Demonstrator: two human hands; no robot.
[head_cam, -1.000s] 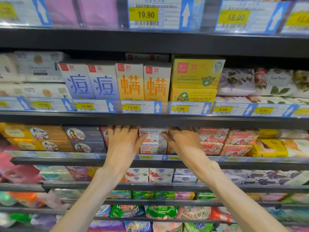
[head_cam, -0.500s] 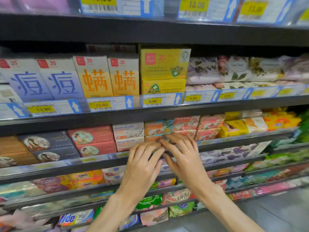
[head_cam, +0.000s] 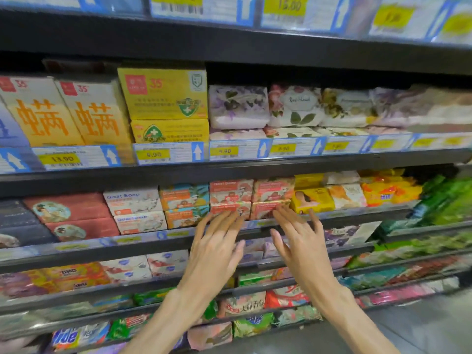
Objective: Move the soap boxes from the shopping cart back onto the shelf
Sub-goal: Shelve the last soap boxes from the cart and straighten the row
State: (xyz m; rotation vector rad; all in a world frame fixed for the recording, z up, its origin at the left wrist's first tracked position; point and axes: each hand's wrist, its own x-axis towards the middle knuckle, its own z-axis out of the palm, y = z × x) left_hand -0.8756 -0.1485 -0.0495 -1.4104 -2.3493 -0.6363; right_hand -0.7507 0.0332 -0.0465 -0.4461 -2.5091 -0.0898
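Observation:
Goat Soap boxes stand stacked two high on the middle shelf [head_cam: 178, 245]: white ones [head_cam: 132, 201], orange-teal ones [head_cam: 184, 198] and red-pink ones [head_cam: 231, 192]. My left hand [head_cam: 217, 247] hovers with straight spread fingers just in front of the lower red-pink box [head_cam: 228, 208]. My right hand [head_cam: 298, 241] is beside it, fingers straight, their tips near another red-pink stack [head_cam: 272, 191]. Neither hand holds anything. The shopping cart is out of view.
Above, a shelf carries orange-lettered boxes [head_cam: 99, 116], yellow boxes [head_cam: 163, 95] and floral-wrapped soaps [head_cam: 238, 106] behind price tags. Red and dark boxes [head_cam: 66, 209] sit left of the Goat Soap. Lower shelves hold wrapped soaps. Grey floor [head_cam: 421, 325] shows at the bottom right.
Both hands have pulled back out of the middle shelf, empty. The view has swung right, so the shelf contents have shifted left.

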